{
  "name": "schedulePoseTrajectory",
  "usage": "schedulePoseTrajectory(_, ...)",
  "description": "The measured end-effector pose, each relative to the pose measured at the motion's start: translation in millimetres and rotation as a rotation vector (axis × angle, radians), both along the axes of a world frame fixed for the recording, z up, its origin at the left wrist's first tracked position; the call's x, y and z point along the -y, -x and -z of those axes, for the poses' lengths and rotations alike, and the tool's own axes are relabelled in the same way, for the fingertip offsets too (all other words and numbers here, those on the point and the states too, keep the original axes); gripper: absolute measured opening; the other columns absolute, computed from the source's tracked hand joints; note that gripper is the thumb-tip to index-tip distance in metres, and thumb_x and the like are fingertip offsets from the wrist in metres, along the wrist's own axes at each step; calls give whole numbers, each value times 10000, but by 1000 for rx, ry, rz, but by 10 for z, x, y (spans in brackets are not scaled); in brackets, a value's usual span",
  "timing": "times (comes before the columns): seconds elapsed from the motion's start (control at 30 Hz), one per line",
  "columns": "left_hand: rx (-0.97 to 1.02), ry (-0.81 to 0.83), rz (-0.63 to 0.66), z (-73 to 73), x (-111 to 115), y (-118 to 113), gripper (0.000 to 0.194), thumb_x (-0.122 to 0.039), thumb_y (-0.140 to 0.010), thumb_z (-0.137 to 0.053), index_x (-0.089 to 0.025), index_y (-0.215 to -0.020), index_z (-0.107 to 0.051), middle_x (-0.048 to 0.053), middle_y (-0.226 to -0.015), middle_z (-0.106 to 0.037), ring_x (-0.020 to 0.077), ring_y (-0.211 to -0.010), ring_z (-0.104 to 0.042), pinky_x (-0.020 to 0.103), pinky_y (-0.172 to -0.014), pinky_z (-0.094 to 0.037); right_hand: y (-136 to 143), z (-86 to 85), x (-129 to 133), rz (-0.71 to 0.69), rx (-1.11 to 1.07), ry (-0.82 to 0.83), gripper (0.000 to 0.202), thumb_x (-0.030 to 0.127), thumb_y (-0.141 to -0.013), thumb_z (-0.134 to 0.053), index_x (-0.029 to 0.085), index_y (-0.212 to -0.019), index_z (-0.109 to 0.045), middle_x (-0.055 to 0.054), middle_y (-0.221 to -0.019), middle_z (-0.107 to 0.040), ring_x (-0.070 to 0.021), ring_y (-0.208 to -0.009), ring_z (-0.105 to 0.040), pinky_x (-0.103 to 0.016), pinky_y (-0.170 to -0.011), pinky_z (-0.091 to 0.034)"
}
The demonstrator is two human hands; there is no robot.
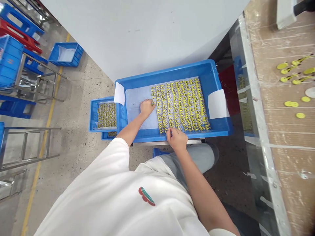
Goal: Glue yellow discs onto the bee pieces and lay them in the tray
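Note:
Within a large blue plastic crate (162, 74), small yellow-and-black parts (183, 103) lie in close rows on a white liner sheet (137, 95). My left hand (147, 108) reaches in over the bare part of the sheet. Its fingertips are pinched on one small yellow-and-black part (153, 103) at the lower end of the short leftmost row. By the crate's near wall is my right hand (177, 139), thumb and fingers closed together at the near ends of the rows. Whatever it may hold is too small to make out.
A smaller blue crate (93, 114) with similar parts stands lower at the left. To the right, a cardboard-covered table (278, 131) carries yellow discs (300, 115) and yellow pieces with dark stems. Metal stool frames (24, 144) and another blue crate (78, 55) stand on the floor.

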State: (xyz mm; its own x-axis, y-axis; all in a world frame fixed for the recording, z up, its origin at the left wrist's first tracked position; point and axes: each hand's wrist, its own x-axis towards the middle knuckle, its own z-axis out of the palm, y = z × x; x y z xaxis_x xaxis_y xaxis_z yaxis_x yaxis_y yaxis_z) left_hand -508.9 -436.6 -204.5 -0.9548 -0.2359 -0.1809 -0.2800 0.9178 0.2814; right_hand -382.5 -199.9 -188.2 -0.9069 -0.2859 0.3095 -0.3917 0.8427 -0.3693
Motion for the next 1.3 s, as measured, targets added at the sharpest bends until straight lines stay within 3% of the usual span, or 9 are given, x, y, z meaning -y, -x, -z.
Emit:
schedulePoseTrajectory(0.17, -17, -6, 40, -10, -20, -23, 437, -338, -940, -545, -241, -1358, -624, 122, -1275, -671, 274, -1194, -617, 419, -1062, -415, 0, 4, -5, -2, 1, 3, 253, 302, -958, -512, 185, -858, -712, -43, -697, -714, -149, -609, -590, -298, -612, -326)
schedulePoseTrajectory(0.5, 10, -9, 54, 17, -15, 24, 344, -276, -934, -541, -238, -1224, -722, 127, -1283, -646, 272, -1184, -613, 426, -1060, -425, -14, 14, -9, -12, -4, 22, 233, 296, -952, -522, 187, -866, -709, -38, -706, -716, -149, -617, -591, -298, -619, -330)
schedulePoseTrajectory(0.9, -3, -26, -1, -65, 22, 136, 388, -303, -977, -472, -219, -1284, -694, 121, -1263, -668, 243, -1136, -649, 364, -1015, -464, -17, 0, -10, -16, 14, 12, 238, 293, -954, -512, 184, -861, -703, -49, -708, -711, -153, -623, -589, -300, -619, -323)
schedulePoseTrajectory(1.03, 0, -63, 80, -183, 238, -36, 440, -282, -981, -446, -199, -1373, -627, 97, -1321, -649, 183, -1081, -657, 301, -1033, -447, -12, -2, -12, -24, 16, 13, 240, 294, -953, -517, 182, -860, -707, -52, -718, -718, -152, -628, -594, -299, -623, -332)
schedulePoseTrajectory(1.13, 32, -70, 181, -234, 418, -307, 417, -266, -887, -594, -212, -1289, -688, 89, -1308, -662, 242, -1216, -594, 361, -1078, -408, -8, 7, -12, -22, 13, 20, 245, 296, -953, -518, 179, -859, -712, -54, -714, -717, -154, -626, -594, -299, -620, -332)
schedulePoseTrajectory(1.3, 56, -64, 277, -140, 507, -623, 382, -231, -870, -606, -263, -1235, -715, 91, -1319, -661, 279, -1303, -512, 449, -1125, -315, -10, 25, -15, -24, 8, 25, 259, 296, -952, -507, 181, -833, -706, -55, -684, -700, -162, -624, -584, -304, -609, -313)
